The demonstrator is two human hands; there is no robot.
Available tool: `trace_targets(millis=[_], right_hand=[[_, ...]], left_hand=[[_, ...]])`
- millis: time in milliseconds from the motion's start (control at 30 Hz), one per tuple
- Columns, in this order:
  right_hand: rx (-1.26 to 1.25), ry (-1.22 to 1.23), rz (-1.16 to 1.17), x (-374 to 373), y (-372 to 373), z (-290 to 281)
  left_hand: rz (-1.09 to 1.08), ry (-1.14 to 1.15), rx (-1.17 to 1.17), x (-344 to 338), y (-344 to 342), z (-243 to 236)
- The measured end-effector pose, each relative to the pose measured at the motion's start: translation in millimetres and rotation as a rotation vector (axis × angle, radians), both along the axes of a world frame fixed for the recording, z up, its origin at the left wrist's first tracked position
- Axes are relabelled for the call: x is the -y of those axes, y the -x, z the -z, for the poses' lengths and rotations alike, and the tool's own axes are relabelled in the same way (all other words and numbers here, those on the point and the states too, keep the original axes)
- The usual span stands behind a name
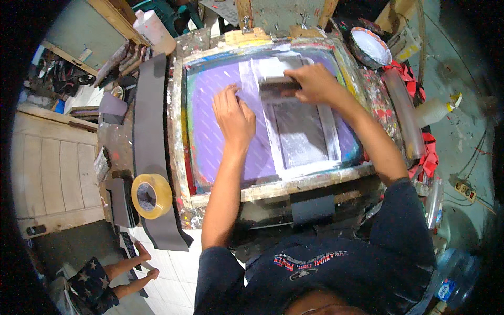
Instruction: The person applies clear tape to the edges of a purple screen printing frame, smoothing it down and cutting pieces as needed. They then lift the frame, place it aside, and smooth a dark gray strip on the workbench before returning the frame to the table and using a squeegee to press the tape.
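Note:
A screen printing frame (177, 126) with purple mesh (210, 134) lies in front of me, its wooden edges spattered with paint. White ink (303, 169) borders a rectangular printing area right of the middle. My right hand (317, 84) is closed around the upper part of a squeegee (277, 90), somewhat blurred, which stands across the far part of that rectangle. On the purple mesh to the left rests my left hand (234, 115), holding nothing, its fingers extended and slightly bent. Below the near edge of the frame a dark sheet (313, 210) shows in part.
A roll of clear tape (151, 196) lies on a long dark strip (149, 110) left of the frame. At the far right sits a tub of white ink (373, 44). A pale bottle (433, 111) and red cloth (429, 152) are at the right. Another person's legs (126, 273) show lower left.

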State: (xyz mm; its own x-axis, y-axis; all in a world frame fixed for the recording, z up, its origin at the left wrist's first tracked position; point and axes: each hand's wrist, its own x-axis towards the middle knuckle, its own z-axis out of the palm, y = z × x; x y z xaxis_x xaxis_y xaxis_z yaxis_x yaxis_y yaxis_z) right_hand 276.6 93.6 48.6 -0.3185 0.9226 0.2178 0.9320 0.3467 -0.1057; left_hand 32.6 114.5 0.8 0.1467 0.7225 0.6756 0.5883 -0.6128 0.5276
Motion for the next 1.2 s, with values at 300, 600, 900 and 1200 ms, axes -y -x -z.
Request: trace_targets(millis=[300, 600, 900, 1200], right_hand=[[0.02, -0.02, -0.038, -108.2, -27.8, -19.6], [-0.199, 0.42, -0.157, -50.9, -21.3, -10.7], [0.152, -0.133, -0.025, -112.4, -33.4, -5.1], [0.085, -0.016, 0.05, -69.2, -20.9, 13.2]], left_hand=[[-0.008, -0.012, -0.042, -0.8, 1.0, 2.6], [-0.011, 0.008, -0.019, 1.8, -0.7, 4.9], [-0.004, 0.003, -0.035, -0.1, -1.3, 0.9], [0.0, 0.017, -0.023, 3.5, -3.6, 2.7]])
